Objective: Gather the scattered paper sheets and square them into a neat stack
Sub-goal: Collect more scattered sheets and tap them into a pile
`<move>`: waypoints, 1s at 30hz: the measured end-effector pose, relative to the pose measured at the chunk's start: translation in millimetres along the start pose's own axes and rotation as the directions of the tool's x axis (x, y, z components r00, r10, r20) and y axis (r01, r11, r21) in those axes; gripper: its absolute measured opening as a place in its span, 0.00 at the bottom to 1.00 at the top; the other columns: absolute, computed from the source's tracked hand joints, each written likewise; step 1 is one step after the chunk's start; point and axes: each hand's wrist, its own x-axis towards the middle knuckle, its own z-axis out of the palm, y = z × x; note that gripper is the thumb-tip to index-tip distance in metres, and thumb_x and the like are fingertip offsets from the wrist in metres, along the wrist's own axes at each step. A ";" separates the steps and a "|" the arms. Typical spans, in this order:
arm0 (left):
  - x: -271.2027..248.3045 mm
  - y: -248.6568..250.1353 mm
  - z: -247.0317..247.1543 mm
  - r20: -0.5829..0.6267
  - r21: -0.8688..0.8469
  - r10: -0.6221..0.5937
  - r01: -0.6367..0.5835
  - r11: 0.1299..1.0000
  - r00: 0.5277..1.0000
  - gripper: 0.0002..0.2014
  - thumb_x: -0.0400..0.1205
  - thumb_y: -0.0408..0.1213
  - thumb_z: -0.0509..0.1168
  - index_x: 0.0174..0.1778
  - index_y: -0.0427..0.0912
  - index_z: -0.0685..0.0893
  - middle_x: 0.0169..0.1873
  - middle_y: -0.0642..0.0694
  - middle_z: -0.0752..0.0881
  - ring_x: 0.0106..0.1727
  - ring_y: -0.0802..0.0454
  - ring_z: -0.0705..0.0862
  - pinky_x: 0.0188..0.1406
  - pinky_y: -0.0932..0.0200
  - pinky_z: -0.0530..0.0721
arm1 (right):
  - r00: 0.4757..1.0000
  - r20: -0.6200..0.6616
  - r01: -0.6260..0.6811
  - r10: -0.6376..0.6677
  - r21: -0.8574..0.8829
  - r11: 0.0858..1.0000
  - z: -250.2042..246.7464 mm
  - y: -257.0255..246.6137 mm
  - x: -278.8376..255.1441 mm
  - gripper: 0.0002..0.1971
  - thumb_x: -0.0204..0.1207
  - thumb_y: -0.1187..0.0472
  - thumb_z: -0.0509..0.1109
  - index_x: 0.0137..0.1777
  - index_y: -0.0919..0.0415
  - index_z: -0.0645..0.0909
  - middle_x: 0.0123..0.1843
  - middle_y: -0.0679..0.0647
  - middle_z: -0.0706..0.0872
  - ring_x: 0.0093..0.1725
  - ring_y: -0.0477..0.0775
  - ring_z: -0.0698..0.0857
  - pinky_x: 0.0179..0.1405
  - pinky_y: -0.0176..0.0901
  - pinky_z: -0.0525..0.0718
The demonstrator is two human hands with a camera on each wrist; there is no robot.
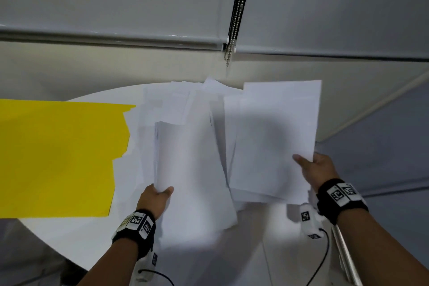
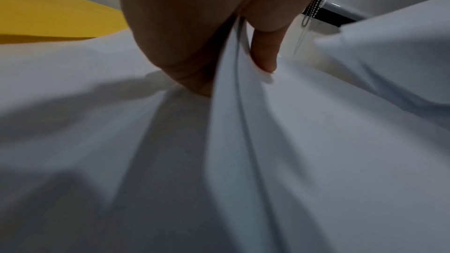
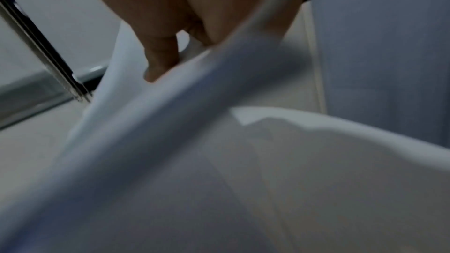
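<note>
Fingers [image 2: 264, 53] under left-hand sheets [image 1: 185, 158], perhaps, only on wrist view.

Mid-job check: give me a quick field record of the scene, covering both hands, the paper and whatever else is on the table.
left hand: pinches the near corner of a bundle of white sheets
right hand: grips a second bundle at its near right corner
loose sheets: still fanned unevenly behind both bundles
yellow sheet: flat at the left, partly under white paper
table: round, white
stack state: not squared yet
</note>
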 end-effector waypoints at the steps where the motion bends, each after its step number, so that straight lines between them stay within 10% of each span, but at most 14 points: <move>1: -0.9 1.0 -0.8 0.006 0.005 0.005 -0.006 1.000 1.000 0.20 0.80 0.43 0.72 0.63 0.34 0.84 0.57 0.37 0.88 0.61 0.37 0.85 0.65 0.49 0.79 | 1.000 0.003 0.017 -0.017 0.070 0.997 -6.2 -7.9 -2.7 0.05 0.73 0.60 0.77 0.46 0.60 0.88 0.41 0.51 0.93 0.48 0.61 0.90 0.56 0.57 0.87; 7: 1.1 0.3 -5.6 0.059 -0.001 -0.022 0.022 1.000 0.998 0.26 0.77 0.49 0.74 0.63 0.32 0.82 0.56 0.40 0.87 0.61 0.39 0.84 0.64 0.50 0.78 | 0.978 0.187 0.043 -0.098 0.278 0.960 2.5 -39.8 -29.1 0.44 0.40 0.39 0.88 0.56 0.63 0.86 0.50 0.54 0.92 0.46 0.54 0.91 0.44 0.45 0.89; 11: 8.1 -12.9 -8.8 0.135 -0.079 -0.016 0.027 0.996 0.991 0.46 0.63 0.70 0.72 0.70 0.40 0.80 0.63 0.45 0.86 0.66 0.44 0.83 0.71 0.47 0.77 | 0.953 0.301 0.071 -0.031 -0.123 0.990 68.2 -15.8 -41.7 0.19 0.69 0.59 0.80 0.58 0.63 0.85 0.55 0.61 0.90 0.52 0.61 0.88 0.52 0.55 0.87; 14: 4.5 -14.7 -11.9 0.167 -0.222 0.000 0.037 0.974 0.986 0.51 0.64 0.79 0.64 0.77 0.47 0.75 0.70 0.52 0.81 0.72 0.49 0.78 0.77 0.46 0.72 | 0.941 0.339 0.132 0.016 -0.410 0.902 117.1 11.2 -55.3 0.27 0.74 0.60 0.75 0.72 0.61 0.74 0.68 0.58 0.81 0.65 0.60 0.81 0.66 0.47 0.77; 22: -18.9 2.3 -10.3 0.085 -0.135 0.193 -0.181 0.974 0.978 0.23 0.80 0.35 0.71 0.71 0.47 0.78 0.60 0.49 0.86 0.62 0.47 0.83 0.63 0.56 0.77 | 0.889 0.447 0.222 0.102 -0.614 0.757 163.9 25.8 -81.4 0.42 0.72 0.47 0.73 0.83 0.49 0.56 0.73 0.59 0.67 0.72 0.63 0.72 0.72 0.57 0.74; 26: -40.7 27.6 -25.1 0.116 -0.298 0.323 -0.278 0.913 0.939 0.19 0.81 0.29 0.70 0.66 0.51 0.79 0.53 0.57 0.88 0.55 0.54 0.87 0.59 0.55 0.82 | 0.912 0.410 0.086 0.025 -0.250 0.965 143.0 8.3 -75.4 0.41 0.73 0.55 0.77 0.82 0.54 0.58 0.76 0.54 0.69 0.75 0.59 0.72 0.70 0.53 0.76; 30: -62.0 62.4 -43.0 0.176 -0.430 0.464 -0.356 0.830 0.868 0.17 0.80 0.30 0.71 0.65 0.45 0.83 0.53 0.50 0.92 0.53 0.54 0.90 0.47 0.64 0.87 | 0.907 0.375 0.170 -0.191 0.087 0.982 113.8 -18.2 -75.0 0.40 0.62 0.54 0.81 0.74 0.46 0.68 0.70 0.48 0.81 0.71 0.57 0.78 0.69 0.58 0.78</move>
